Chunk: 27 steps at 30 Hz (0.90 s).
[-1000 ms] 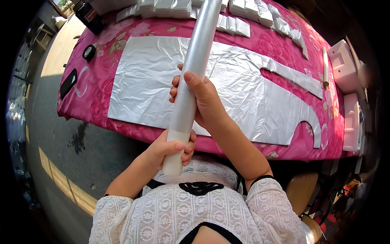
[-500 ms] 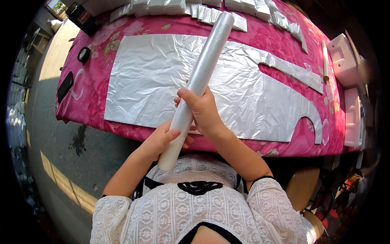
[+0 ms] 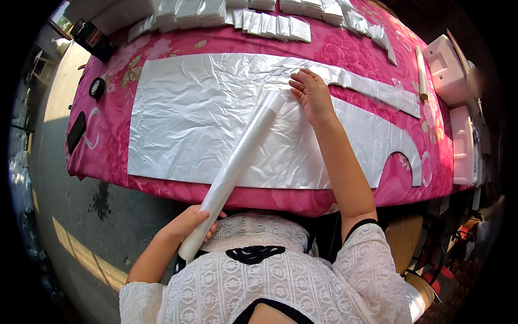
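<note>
A long roll of whitish plastic film (image 3: 237, 162) slants up and to the right in front of me. Its lower end is gripped by my left hand (image 3: 195, 224), thumb on top and fingers wrapped underneath. My right hand (image 3: 313, 94) is raised beside the roll's upper end, apart from it, fingers spread and nothing visible in them. Beneath both lies a flat, wrinkled silvery-white plastic apron (image 3: 183, 119), spread across the table. Its straight edge is at the left, and two long straps with curved cutouts reach to the right.
A pink floral cloth covers the table (image 3: 345, 51). Folded white packets (image 3: 199, 13) are stacked along the back. At left are a dark jar (image 3: 93, 40), a black tape roll (image 3: 97, 87) and a phone (image 3: 76, 132). A thin tube (image 3: 421, 73) and foam boxes (image 3: 463, 143) stand right.
The roll has come down toward my lap, its top end lower and further left. My right hand has let go of it and moved up to the right; my left still grips it.
</note>
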Motion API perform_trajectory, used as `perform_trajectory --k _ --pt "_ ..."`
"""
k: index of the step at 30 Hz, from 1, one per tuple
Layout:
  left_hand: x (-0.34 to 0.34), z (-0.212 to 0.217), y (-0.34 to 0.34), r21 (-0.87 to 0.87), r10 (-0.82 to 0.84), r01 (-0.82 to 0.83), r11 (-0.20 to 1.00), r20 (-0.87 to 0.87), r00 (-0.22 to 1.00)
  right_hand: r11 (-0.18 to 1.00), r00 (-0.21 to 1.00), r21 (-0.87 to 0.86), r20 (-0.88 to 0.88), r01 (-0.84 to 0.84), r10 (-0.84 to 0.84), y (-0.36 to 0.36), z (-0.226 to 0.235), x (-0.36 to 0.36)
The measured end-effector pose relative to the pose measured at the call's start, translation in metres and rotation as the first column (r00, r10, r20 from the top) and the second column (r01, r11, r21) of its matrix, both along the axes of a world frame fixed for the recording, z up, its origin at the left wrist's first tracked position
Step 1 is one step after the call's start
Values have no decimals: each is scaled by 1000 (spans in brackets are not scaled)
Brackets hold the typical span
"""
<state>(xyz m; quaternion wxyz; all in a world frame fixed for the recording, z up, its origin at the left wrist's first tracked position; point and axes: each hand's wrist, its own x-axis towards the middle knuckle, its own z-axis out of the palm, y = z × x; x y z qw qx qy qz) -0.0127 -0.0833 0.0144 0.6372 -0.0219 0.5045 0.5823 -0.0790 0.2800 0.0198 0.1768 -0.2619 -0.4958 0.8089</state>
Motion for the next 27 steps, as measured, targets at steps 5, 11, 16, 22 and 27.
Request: perform_trajectory --k 5,11,16,22,27 --pt "3 0 -6 10 28 -29 1000 44 999 885 902 226 252 -408 352 13 9 11" --pt "1 6 -9 -29 6 -6 1000 3 1000 717 770 310 402 -624 496 -3 11 12" --pt "3 7 -10 -105 -5 0 994 -56 998 656 673 183 335 -733 659 -13 8 16" --pt "3 3 -18 -59 -17 12 998 -91 996 706 749 264 331 -657 574 -10 7 18" --pt "0 -1 -44 -35 -47 49 998 56 997 794 884 403 317 -454 344 46 -1 12"
